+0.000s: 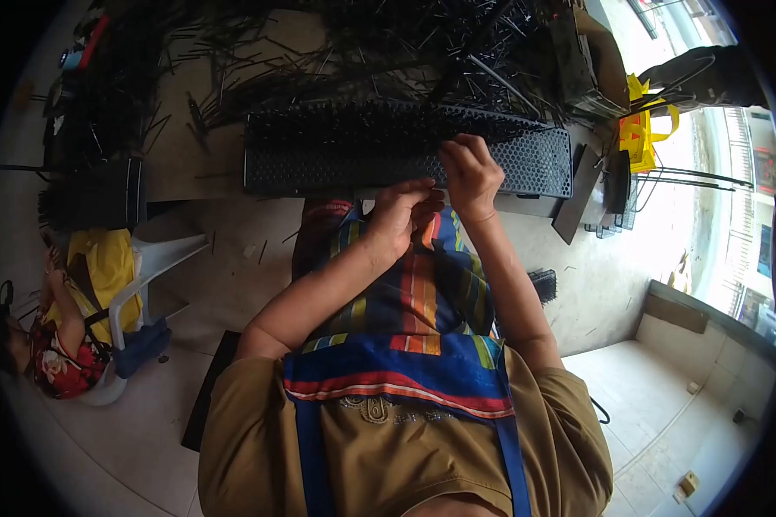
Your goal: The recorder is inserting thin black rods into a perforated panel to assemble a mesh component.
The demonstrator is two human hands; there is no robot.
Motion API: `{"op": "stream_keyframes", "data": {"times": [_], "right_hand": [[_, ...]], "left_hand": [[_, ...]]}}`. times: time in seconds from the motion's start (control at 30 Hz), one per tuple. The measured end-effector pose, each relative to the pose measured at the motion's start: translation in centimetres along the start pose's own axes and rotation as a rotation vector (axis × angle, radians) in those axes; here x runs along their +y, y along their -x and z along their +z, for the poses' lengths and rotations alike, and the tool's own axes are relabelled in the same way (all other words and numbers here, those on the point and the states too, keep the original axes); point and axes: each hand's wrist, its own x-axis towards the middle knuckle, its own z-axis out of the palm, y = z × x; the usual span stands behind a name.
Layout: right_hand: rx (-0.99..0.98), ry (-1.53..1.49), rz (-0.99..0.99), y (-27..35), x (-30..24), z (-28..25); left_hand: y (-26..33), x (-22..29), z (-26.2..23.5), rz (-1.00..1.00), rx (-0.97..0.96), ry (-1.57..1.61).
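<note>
A long dark perforated tray (319, 172) lies along the table's near edge, its surface full of small round holes. Thin black pieces (336, 125) stand densely in its far rows, while the near rows and right end show bare holes. Over the near part of the tray, right of its middle, my right hand (472, 177) is closed with fingertips pinched downward; anything between them is too small to tell. My left hand (401, 215) is just off the tray's near edge, above my lap, its fingers curled together and partly hidden. What it holds, if anything, cannot be made out.
Loose black sticks (259, 65) cover the table behind the tray. A cardboard box (599, 69) stands at the far right, near a yellow bag (638, 129). At left are a black bristled block (103, 194), a white plastic chair (159, 250) and a seated person (65, 345).
</note>
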Motion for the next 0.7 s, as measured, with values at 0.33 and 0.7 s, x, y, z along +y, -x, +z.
{"op": "stream_keyframes", "data": {"times": [0.33,0.7], "right_hand": [[-0.099,0.284,-0.033,1.5,-1.3,-0.9],[-0.059,0.296,-0.2,-0.2,-2.6,-1.4]], "left_hand": [[0.1,0.1,0.1,0.01,-0.026,-0.018],[-0.2,0.0,-0.3,0.007,0.006,-0.014]]}}
